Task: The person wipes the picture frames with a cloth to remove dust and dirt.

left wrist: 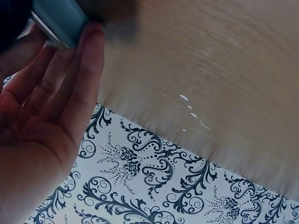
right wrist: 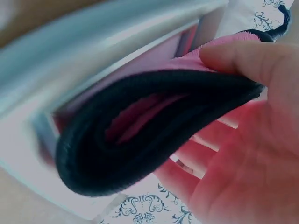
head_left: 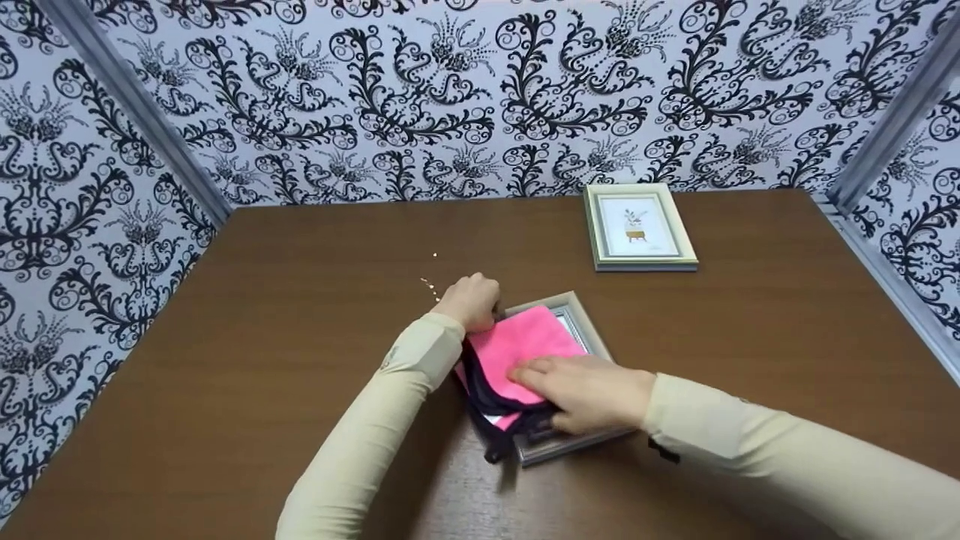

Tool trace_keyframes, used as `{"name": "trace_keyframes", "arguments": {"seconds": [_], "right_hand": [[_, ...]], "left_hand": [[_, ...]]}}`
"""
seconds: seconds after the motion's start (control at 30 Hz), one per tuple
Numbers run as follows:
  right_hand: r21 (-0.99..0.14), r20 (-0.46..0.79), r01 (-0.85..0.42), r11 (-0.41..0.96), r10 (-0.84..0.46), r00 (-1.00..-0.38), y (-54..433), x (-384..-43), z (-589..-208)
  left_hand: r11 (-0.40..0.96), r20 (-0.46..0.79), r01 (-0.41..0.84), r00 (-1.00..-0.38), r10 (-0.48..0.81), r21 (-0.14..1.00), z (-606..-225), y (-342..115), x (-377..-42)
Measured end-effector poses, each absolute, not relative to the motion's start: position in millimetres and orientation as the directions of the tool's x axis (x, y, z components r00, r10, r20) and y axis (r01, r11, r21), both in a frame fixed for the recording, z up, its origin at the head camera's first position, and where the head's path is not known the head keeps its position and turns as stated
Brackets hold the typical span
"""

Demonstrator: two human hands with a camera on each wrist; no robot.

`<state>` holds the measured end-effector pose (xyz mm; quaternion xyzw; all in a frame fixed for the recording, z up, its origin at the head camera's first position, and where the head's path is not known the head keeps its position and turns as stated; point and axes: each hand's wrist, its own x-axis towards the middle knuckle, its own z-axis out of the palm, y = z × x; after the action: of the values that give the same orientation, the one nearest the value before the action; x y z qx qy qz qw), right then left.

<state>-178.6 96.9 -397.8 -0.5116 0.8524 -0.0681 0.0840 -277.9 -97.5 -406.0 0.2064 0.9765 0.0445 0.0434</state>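
Note:
A picture frame [head_left: 589, 322] with a silvery border lies at an angle on the table. My left hand [head_left: 471, 300] grips its far left edge; in the left wrist view the fingers [left wrist: 88, 65] curl against the frame's side [left wrist: 63, 21]. Over the front of the frame lies a folded pink cloth [head_left: 517, 337] with black edging. My right hand [head_left: 589, 390] holds the cloth against the frame. The right wrist view shows the thumb [right wrist: 233, 58] on one side of the folded cloth [right wrist: 187, 84] and the other fingers behind it.
A second picture frame [head_left: 637, 225], with a drawing of a plant, lies flat at the back right of the brown table [head_left: 315, 300]. Small pale marks [head_left: 429, 285] dot the table beyond the left hand. Patterned walls [head_left: 450, 97] stand at the back and sides.

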Motion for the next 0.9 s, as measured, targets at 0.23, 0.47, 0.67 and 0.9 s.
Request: {"name": "trace_keyframes", "arguments": {"seconds": [0.23, 0.47, 0.67, 0.9], "right_hand": [[-0.134, -0.011, -0.843, 0.521, -0.851, -0.524, 80.2, -196.7, -401.6], [0.117, 0.058, -0.834, 0.538, -0.843, -0.536, 72.2, -203.6, -412.5], [0.235, 0.043, -0.853, 0.467, -0.881, -0.47, 73.2, -187.9, -409.6], [0.124, -0.018, -0.95, 0.286, -0.957, -0.29, 94.4, -154.0, -392.4]], "left_hand": [[0.891, -0.099, 0.432, -0.889, 0.446, 0.137, -404.1, -101.9, -282.8], [0.882, -0.118, 0.45, -0.877, 0.466, 0.14, -400.5, -99.8, -284.3], [0.923, -0.158, 0.366, -0.911, 0.382, 0.122, -394.9, -96.0, -282.4], [0.917, -0.157, 0.38, -0.905, 0.395, 0.119, -395.7, -95.7, -281.2]]}}
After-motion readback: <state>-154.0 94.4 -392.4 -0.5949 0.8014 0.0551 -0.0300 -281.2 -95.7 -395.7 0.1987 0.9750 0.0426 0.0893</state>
